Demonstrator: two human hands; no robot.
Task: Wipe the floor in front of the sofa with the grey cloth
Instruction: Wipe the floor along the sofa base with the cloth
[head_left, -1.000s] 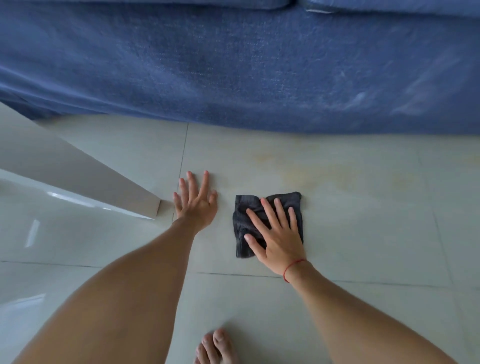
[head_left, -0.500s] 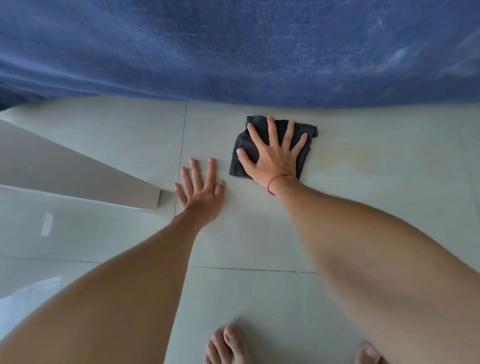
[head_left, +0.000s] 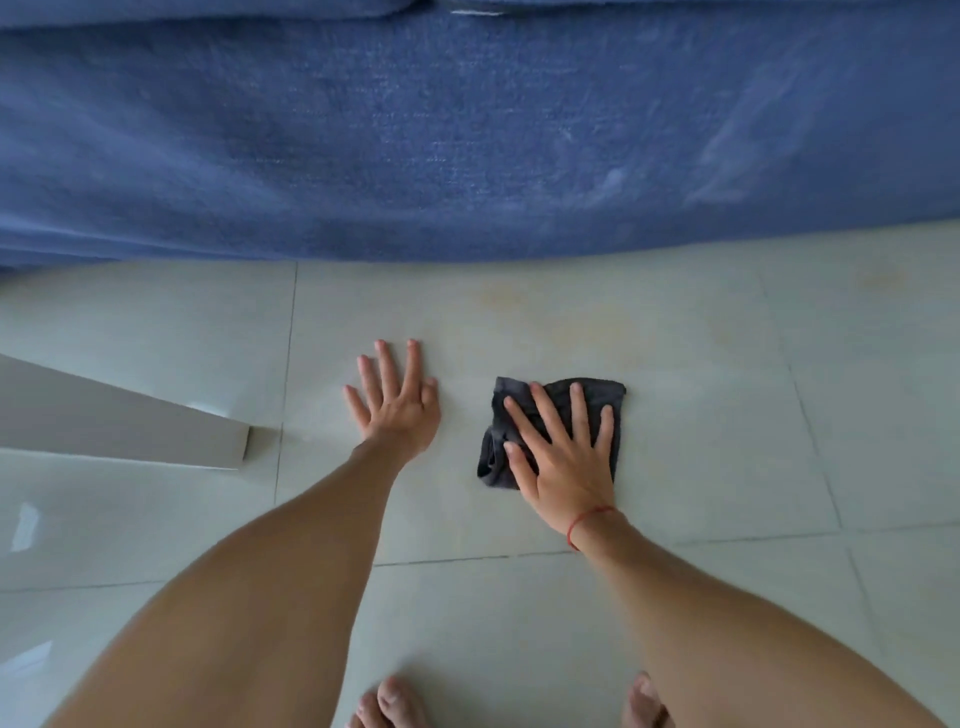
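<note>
A dark grey cloth (head_left: 605, 397) lies crumpled on the pale tiled floor (head_left: 727, 415), a short way in front of the blue sofa (head_left: 467, 130). My right hand (head_left: 563, 452) lies flat on top of it with fingers spread, pressing it to the tile; a red string circles that wrist. My left hand (head_left: 397, 400) rests palm down on the bare floor to the left of the cloth, fingers apart, holding nothing. Faint yellowish stains mark the tile between the cloth and the sofa.
A white low table (head_left: 104, 415) juts in from the left, its corner close to my left hand. My bare toes (head_left: 389, 701) show at the bottom edge. The sofa's front fills the upper part of the view.
My right hand has drawn the cloth back from the sofa's base toward me, after pushing it forward half a second earlier. The left hand stays planted on the floor.
</note>
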